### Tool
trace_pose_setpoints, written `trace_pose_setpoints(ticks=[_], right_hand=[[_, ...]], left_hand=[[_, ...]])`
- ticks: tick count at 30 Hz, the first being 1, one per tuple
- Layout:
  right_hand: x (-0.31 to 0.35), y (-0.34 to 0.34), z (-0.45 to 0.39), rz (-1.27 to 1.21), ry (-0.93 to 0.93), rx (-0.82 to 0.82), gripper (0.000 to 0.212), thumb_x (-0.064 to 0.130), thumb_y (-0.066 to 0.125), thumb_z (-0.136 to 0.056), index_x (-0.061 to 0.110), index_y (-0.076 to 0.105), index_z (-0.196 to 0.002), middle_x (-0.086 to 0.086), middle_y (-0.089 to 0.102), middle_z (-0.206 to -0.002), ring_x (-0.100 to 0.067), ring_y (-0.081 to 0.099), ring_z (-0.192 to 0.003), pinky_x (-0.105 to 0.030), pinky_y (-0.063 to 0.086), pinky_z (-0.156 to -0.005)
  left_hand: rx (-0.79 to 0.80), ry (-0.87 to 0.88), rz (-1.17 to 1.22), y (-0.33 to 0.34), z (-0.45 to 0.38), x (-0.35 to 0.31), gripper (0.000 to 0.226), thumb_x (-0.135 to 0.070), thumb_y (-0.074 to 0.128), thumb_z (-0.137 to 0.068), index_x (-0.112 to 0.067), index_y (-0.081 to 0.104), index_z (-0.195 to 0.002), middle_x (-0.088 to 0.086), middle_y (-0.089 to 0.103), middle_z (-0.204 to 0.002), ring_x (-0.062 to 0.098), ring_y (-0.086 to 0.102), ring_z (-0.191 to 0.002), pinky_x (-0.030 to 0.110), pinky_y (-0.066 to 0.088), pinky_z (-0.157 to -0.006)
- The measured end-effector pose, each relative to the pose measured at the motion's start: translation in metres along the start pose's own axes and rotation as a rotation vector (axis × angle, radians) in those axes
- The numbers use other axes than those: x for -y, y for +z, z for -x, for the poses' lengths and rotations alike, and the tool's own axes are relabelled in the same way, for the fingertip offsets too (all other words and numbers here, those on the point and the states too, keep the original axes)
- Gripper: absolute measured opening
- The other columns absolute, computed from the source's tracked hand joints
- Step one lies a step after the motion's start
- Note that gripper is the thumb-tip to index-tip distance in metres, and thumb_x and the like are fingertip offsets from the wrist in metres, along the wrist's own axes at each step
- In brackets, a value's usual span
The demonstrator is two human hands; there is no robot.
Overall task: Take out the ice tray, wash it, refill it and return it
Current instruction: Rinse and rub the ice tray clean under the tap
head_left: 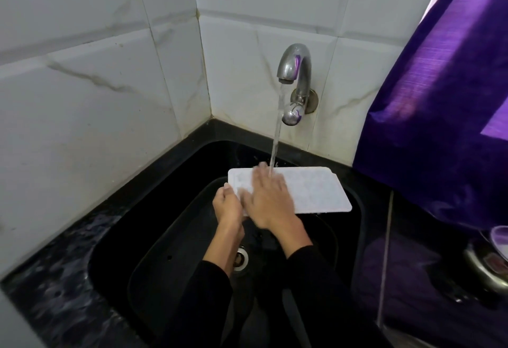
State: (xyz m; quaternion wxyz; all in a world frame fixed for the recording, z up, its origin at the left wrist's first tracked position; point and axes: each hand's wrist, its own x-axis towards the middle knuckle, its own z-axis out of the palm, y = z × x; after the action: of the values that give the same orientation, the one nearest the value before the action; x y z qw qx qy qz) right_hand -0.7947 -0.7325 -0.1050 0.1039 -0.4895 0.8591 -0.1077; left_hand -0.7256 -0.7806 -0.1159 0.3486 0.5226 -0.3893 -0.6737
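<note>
Head view: ice tray under the running tap, over the black sink.

Near frame centre we see the white ice tray (308,191) held roughly level above the black sink (170,251), its long side running left to right, with the far edge under the stream of water (276,138) that falls from the chrome tap (295,68) on the tiled wall (96,72). Our left hand (229,206) grasps the tray's left end, fingers curled around that edge. Our right hand (268,199) lies flat on the tray's top, fingers straight and spread, fingertips at the point where the water lands; it looks motion-blurred. Both forearms wear black sleeves (209,292). The drain (241,258) shows between the wrists, lower centre. A purple cloth (445,94) hangs along the right of the frame, above a dark counter (412,279).
</note>
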Motion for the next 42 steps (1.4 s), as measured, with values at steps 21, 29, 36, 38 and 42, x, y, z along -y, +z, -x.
trace_pose_setpoints(ticks=[21,29,36,38,42], right_hand=[[-0.041,-0.009,0.004,-0.005,0.487,0.109,0.085,0.065,0.017,-0.096,0.009,-0.009,-0.154,-0.012,-0.016,-0.162,-0.026,-0.017,-0.149,-0.049,-0.013,-0.118],[-0.02,0.008,0.009,-0.15,0.333,0.0,0.08,0.069,0.029,-0.092,0.031,-0.003,-0.155,-0.012,-0.015,-0.162,-0.031,-0.015,-0.149,-0.06,-0.01,-0.115],[-0.044,-0.03,-0.003,-0.291,0.632,0.263,0.101,0.067,0.081,-0.055,0.041,0.037,-0.142,-0.01,0.012,-0.158,-0.05,-0.006,-0.143,-0.08,0.013,-0.102],[-0.047,-0.028,-0.002,-0.337,0.662,0.179,0.088,0.054,0.087,-0.056,0.032,0.048,-0.132,-0.009,0.03,-0.149,-0.042,0.01,-0.142,-0.074,0.023,-0.103],[-0.045,-0.016,0.009,-0.367,0.622,-0.056,0.072,0.047,0.09,-0.054,0.022,0.057,-0.113,-0.005,0.048,-0.13,-0.027,0.035,-0.129,-0.064,0.037,-0.099]], left_hand=[[-0.008,-0.049,0.024,-0.011,-0.013,0.011,0.027,-0.033,0.036,-0.103,-0.024,0.054,-0.084,0.007,0.066,-0.094,0.026,0.066,-0.088,0.045,0.056,-0.079],[0.021,0.053,-0.053,-0.006,-0.012,0.013,0.031,-0.03,0.039,-0.102,-0.016,0.057,-0.081,0.007,0.064,-0.084,0.021,0.06,-0.077,0.036,0.052,-0.072],[0.128,0.064,0.005,-0.024,-0.01,0.037,0.029,-0.029,0.044,-0.1,-0.013,0.061,-0.084,0.007,0.067,-0.087,0.023,0.064,-0.083,0.043,0.053,-0.081],[0.171,0.045,0.029,-0.023,-0.013,0.037,0.027,-0.032,0.049,-0.098,-0.011,0.063,-0.088,0.011,0.068,-0.093,0.028,0.064,-0.087,0.046,0.053,-0.084],[0.21,-0.158,0.062,-0.024,-0.02,0.033,0.041,-0.045,0.053,-0.092,-0.013,0.061,-0.115,0.016,0.065,-0.116,0.033,0.062,-0.105,0.048,0.053,-0.084]])
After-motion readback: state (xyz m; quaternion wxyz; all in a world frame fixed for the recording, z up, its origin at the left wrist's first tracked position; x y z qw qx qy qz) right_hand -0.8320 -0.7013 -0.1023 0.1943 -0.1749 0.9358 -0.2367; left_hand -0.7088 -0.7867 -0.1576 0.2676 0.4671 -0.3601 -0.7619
